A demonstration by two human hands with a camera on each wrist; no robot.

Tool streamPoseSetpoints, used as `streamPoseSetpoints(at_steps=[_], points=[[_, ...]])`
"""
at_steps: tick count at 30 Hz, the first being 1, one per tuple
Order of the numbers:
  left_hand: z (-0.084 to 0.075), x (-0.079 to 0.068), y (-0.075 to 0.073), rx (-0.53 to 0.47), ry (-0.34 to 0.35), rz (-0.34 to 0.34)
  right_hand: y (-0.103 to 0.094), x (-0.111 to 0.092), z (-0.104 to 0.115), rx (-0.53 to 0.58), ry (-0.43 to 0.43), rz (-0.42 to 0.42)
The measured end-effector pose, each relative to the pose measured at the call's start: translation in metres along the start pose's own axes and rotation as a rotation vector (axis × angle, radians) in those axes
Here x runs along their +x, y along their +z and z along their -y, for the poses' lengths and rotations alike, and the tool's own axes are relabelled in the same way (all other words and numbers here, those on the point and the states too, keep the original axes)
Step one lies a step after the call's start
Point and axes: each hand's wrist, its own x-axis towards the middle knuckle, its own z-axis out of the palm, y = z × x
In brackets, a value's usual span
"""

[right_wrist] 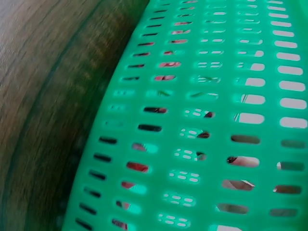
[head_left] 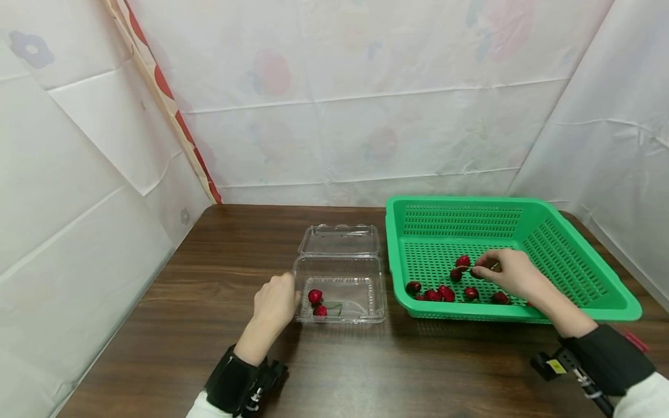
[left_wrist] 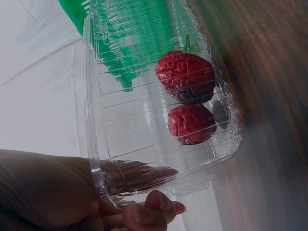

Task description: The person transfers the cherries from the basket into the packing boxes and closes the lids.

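My left hand (head_left: 276,299) grips the left wall of a clear plastic clamshell box (head_left: 360,305), its lid (head_left: 342,240) folded back behind it. In the left wrist view, the thumb (left_wrist: 149,177) shows through the plastic and the fingertips (left_wrist: 144,214) curl outside. Two red cherries (head_left: 315,296) lie at the box's left side, one with a green stem. Over the green plastic basket (head_left: 465,201), my right hand (head_left: 509,271) pinches a dark cherry (head_left: 475,273) between thumb and fingers. The basket wall (right_wrist: 226,106) mostly hides this hand in the right wrist view.
Several more cherries (head_left: 446,293) lie along the basket's near side. Two others (head_left: 462,262) sit beside the right fingertips. The box stands just left of the basket on a brown wooden table (head_left: 209,290). Pale printed sheets (head_left: 334,116) hang behind and at both sides.
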Motion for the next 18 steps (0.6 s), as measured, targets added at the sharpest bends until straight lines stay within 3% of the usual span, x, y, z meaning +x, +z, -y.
streamPoseSetpoints(at_steps=[18], points=[[-0.001, 0.000, 0.000, 0.000, -0.021, 0.013, -0.007, -0.012, 0.034, 0.059, -0.033, -0.134]])
